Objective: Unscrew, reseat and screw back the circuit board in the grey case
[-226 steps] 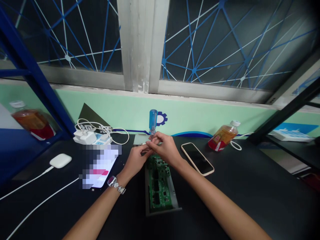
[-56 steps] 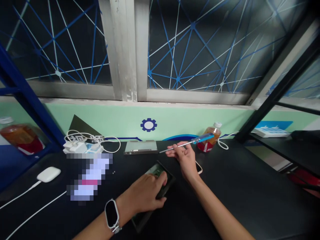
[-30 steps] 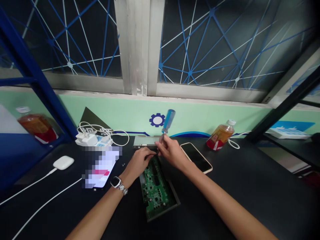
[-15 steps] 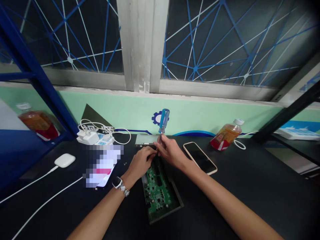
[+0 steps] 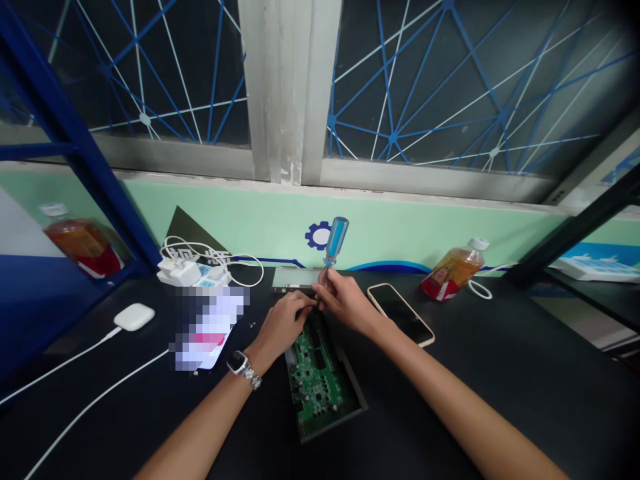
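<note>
My right hand grips the shaft of a screwdriver; its clear blue handle sticks up and tilts a little right. The fingers hide the tip. My left hand has its fingertips pinched together beside the tip; what they hold, if anything, is hidden. Beneath both hands lies a green circuit board in a dark open metal casing, its far end covered by my fingers. Just beyond my hands rests a flat, pale metal panel.
A lit phone and tiny screws lie left of the casing. Farther left are a white earbud case and a power strip with cables. On the right are a dark phone and a drink bottle.
The screwdriver handle has shifted slightly right and leans more that way. Both hands stay over the far end of the board, and the view has moved slightly.
</note>
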The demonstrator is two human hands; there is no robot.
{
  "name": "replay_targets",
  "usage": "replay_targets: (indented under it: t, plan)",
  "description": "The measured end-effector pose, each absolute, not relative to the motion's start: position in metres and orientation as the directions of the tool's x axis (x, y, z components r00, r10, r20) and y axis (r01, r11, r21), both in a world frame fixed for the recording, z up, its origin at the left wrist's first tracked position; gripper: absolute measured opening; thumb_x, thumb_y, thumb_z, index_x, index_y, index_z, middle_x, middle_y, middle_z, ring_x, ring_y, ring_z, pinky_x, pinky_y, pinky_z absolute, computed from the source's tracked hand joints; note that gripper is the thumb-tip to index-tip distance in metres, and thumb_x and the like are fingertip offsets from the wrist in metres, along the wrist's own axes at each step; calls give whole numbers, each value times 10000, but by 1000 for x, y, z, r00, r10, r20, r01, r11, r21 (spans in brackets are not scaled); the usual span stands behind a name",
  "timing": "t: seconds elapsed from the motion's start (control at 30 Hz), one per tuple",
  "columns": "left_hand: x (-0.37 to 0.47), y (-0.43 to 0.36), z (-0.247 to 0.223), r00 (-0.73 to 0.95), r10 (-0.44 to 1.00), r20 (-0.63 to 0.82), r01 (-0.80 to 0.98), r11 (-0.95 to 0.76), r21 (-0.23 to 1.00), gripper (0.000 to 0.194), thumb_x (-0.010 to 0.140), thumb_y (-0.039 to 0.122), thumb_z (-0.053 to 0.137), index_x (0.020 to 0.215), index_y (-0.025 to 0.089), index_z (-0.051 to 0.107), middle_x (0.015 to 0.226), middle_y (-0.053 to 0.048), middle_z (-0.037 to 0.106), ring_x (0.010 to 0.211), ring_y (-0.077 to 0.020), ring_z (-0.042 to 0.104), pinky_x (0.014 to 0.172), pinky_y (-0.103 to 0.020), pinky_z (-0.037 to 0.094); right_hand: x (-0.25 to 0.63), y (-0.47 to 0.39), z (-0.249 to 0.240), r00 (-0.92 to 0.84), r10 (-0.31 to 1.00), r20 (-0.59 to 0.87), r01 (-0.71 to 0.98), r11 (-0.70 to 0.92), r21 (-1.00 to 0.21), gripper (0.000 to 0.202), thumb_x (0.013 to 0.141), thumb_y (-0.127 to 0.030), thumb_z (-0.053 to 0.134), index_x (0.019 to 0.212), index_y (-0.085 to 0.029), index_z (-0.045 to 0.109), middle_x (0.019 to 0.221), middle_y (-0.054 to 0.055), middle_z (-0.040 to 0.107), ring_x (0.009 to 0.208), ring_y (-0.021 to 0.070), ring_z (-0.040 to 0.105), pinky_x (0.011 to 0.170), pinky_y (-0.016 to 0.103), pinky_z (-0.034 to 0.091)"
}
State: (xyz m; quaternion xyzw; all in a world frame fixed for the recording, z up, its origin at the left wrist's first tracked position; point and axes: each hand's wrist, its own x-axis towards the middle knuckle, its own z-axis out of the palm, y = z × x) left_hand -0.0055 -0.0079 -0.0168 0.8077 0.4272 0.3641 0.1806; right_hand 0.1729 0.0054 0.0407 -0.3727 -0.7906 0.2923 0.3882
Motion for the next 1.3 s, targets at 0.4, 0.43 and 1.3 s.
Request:
replay_targets:
  t: [0.4, 0.43, 1.3]
  plan:
    - [0, -12, -9, 291, 827, 481, 529, -558, 640, 228, 908, 205, 600, 1114, 211, 699, 1071, -76, 723, 981, -241, 655, 885, -352, 485, 177, 7, 51, -536, 753, 383, 515, 650, -559, 112, 949, -243, 503, 1020, -190, 571, 934, 58, 616, 733, 158, 593, 681, 282, 442]
    - [1, -12, -8, 290, 830, 477, 519, -555, 650, 217, 919, 221, 590, 1103, 208, 705, 1043, -73, 731, 944, -235, 662, 853, -338, 491, 177, 8, 51, -536, 751, 386, 526, 654, -543, 126, 947, -249, 509, 1035, -192, 580, 983, 67, 605, 753, 157, 591, 696, 287, 444]
    - [7, -14, -9, 223, 867, 446, 380, -499, 779, 233, 941, 311, 590, 1103, 239, 742, 1054, -40, 768, 941, -236, 724, 867, -341, 539, 165, 3, 83, -190, 780, 596, 616, 568, -546, 322, 905, -438, 566, 703, -208, 466, 605, -30, 495, 538, 113, 436, 538, 260, 333]
